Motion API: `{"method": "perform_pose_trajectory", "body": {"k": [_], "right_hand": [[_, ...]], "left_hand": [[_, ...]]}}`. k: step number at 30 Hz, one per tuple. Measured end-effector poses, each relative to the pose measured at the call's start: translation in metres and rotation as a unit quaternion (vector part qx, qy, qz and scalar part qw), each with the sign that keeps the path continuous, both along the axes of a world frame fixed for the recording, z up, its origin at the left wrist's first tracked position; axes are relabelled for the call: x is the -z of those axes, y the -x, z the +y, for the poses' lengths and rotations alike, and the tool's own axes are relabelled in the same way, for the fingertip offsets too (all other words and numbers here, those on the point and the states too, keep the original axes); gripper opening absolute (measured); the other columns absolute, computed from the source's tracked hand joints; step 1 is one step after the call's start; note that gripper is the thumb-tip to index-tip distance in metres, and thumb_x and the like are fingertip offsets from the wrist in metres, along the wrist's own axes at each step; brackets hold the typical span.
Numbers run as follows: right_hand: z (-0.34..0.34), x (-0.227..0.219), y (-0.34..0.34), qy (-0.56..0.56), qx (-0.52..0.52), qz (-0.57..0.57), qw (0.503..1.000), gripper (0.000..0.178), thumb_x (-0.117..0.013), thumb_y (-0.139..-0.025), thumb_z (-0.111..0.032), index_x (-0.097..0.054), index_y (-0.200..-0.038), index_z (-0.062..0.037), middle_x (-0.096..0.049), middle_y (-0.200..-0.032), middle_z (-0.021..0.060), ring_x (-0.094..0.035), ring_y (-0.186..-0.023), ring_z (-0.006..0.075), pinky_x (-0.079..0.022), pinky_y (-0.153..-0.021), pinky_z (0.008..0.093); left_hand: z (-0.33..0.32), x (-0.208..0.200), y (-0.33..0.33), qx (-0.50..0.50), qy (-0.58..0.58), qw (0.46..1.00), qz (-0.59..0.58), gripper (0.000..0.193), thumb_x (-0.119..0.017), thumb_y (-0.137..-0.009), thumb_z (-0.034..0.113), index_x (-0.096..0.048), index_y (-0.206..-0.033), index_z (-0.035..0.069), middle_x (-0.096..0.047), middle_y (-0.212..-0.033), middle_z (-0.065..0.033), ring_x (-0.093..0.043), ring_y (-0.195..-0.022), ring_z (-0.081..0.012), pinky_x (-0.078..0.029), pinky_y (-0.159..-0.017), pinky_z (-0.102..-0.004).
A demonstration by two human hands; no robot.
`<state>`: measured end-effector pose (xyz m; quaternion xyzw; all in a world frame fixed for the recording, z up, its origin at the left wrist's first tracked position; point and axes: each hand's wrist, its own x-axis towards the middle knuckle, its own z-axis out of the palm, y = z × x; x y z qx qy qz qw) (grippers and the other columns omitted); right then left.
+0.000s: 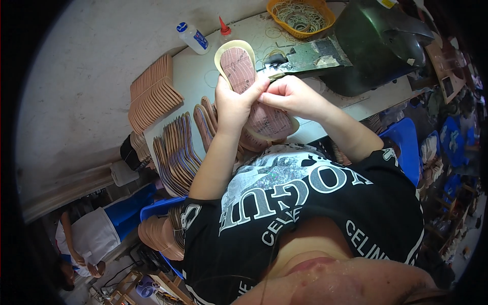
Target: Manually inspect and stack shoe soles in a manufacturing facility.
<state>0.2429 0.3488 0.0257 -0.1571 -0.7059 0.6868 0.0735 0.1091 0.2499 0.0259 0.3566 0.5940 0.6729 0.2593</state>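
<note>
A shoe insole (237, 65) with a pinkish, line-marked face and a cream border is held up above the table's near edge. My left hand (235, 104) is wrapped around its narrow middle, thumb lying across the face. Beside that thumb, my right hand (296, 96) has its fingers curled in and its thumb and forefinger pinched at the insole's side. Whether anything small sits in that pinch is hidden. Just left of my left forearm, more insoles (175, 152) stand packed in rows on the white table (203, 76).
A tied stack of tan insoles (155, 94) leans by the wall. Behind my hands are a white bottle (193, 38), a red-tipped bottle (224, 29), a yellow basket (302, 18) of rubber bands and a dark green machine (376, 48). Another person (89, 231) is at lower left.
</note>
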Motion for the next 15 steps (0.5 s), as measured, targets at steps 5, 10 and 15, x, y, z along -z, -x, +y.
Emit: {"method": "perform_pose_trajectory", "body": {"k": [5,10,15], "right_hand": [[-0.007,0.01,-0.01,0.24,-0.015,0.027,0.97,0.031,-0.067,-0.087,-0.021,-0.063,-0.107,0.0026,-0.066,-0.097,0.0017,-0.058,-0.084,0.0061,-0.046,-0.078,0.0226],[0.002,0.02,-0.022,0.24,0.056,0.016,0.969,0.03,-0.068,-0.086,-0.017,-0.063,-0.107,0.0041,-0.067,-0.097,0.0061,-0.061,-0.086,0.0091,-0.048,-0.081,0.0254],[0.001,0.019,-0.031,0.301,0.097,0.032,0.948,0.03,-0.067,-0.085,-0.016,-0.063,-0.106,0.0045,-0.067,-0.097,0.0079,-0.063,-0.086,0.0118,-0.051,-0.079,0.0266]], "left_hand": [[0.024,0.014,0.024,-0.051,0.06,0.997,-0.001,0.044,-0.079,-0.072,0.025,-0.06,-0.101,-0.002,-0.059,-0.107,-0.0152,-0.056,-0.098,-0.025,-0.044,-0.088,-0.0377],[0.053,0.026,0.029,-0.065,0.181,0.97,0.151,0.054,-0.072,-0.074,0.042,-0.062,-0.101,-0.004,-0.056,-0.11,-0.0209,-0.047,-0.108,-0.0359,-0.035,-0.097,-0.0438],[0.069,0.048,0.045,-0.073,0.191,0.976,0.071,0.063,-0.068,-0.075,0.047,-0.06,-0.102,-0.009,-0.054,-0.117,-0.0238,-0.042,-0.117,-0.0373,-0.034,-0.1,-0.0431]]}}
